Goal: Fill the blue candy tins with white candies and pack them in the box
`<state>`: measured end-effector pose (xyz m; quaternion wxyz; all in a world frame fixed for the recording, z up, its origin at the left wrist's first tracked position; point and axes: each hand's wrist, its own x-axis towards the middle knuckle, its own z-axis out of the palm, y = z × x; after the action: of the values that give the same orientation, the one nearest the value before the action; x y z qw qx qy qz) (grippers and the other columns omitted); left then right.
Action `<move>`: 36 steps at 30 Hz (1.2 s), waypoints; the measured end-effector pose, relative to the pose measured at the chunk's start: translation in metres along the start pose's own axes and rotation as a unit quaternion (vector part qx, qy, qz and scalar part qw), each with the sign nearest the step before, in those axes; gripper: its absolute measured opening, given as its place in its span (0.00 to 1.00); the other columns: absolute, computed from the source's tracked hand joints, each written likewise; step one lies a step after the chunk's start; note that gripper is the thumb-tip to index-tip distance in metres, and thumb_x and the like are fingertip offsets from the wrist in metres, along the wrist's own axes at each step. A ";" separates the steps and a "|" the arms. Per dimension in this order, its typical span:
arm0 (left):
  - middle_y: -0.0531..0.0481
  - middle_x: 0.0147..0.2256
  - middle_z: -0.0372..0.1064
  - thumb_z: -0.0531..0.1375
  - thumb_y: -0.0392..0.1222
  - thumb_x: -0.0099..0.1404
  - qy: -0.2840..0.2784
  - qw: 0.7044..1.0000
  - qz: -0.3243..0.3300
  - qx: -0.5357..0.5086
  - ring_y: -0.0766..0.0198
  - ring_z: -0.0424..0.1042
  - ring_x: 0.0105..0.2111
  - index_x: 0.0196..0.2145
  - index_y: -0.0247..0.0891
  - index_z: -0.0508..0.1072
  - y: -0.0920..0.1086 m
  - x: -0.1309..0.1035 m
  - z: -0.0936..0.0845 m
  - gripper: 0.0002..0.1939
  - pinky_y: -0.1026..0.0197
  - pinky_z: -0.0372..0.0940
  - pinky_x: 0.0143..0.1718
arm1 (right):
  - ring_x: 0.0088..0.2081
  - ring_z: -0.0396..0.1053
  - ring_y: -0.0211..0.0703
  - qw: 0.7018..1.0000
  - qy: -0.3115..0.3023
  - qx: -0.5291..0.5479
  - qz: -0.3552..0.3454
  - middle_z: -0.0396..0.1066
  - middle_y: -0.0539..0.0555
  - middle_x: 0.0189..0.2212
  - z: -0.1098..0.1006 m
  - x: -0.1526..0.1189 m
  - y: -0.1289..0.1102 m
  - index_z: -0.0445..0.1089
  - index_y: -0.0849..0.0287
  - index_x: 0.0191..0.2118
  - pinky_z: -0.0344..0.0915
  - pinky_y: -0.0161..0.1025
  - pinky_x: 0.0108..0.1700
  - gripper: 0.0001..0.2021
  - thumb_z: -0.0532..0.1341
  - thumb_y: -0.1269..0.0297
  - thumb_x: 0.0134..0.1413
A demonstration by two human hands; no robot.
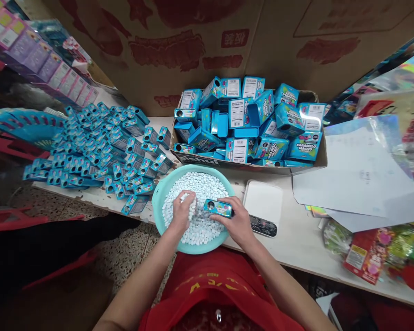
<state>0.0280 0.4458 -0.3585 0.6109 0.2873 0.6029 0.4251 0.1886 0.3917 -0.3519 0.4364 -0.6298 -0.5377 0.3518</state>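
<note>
A teal plastic basin [161, 184] full of small white candies [203, 234] sits right in front of me. My left hand [182, 212] is closed around a clump of these candies above the basin. In my right hand [239, 218] is a small blue candy tin [218, 208], gripped by its sides over the basin, with a round dark opening in its top face. Beside the basin on the right lies a white kitchen scale [263, 202] with a black control panel and nothing on its plate.
Behind the basin stands an open cardboard box [207, 160] heaped with blue tins. Many small blue tins [103, 142] crowd the table's left side. Paper sheets [352, 174] and bagged goods [369, 253] lie to the right. A large carton [200, 50] blocks the back.
</note>
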 end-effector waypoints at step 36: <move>0.54 0.23 0.63 0.62 0.46 0.57 0.017 0.989 0.127 -0.073 0.70 0.64 0.23 0.27 0.37 0.66 0.032 -0.011 0.042 0.11 0.67 0.62 0.23 | 0.42 0.67 0.50 0.998 -0.056 -0.012 -0.032 0.70 0.54 0.37 0.011 0.008 -0.017 0.71 0.53 0.43 0.64 0.48 0.45 0.17 0.66 0.53 0.48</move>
<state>0.0648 0.4587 -0.3212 0.5610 0.3091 0.5391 0.5470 0.1734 0.4023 -0.3403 0.4093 -0.5966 -0.5855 0.3656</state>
